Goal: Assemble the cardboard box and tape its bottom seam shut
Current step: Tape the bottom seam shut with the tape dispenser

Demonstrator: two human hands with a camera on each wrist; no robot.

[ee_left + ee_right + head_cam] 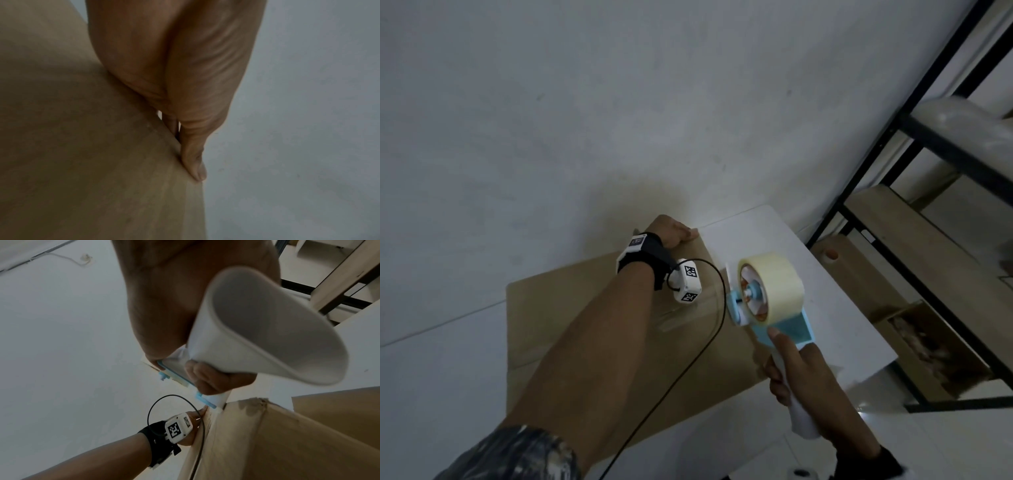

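A brown cardboard box (585, 325) lies on a white table (774, 236) with a broad face up. My left hand (671, 233) rests at its far edge, and the fingers (193, 162) press straight against the cardboard (82, 146). My right hand (801, 377) grips the white handle (257, 329) of a blue tape dispenser (787, 329) carrying a beige tape roll (774, 284). The dispenser is held above the box's right side, close to the left wrist. A glossy strip of tape (681, 315) shows on the box top beside it.
A black metal shelf rack (928, 137) stands at the right, with an open carton (928, 342) on the floor under it. A black cable (705, 342) loops from the left wrist camera across the box. A pale wall (619, 102) lies beyond.
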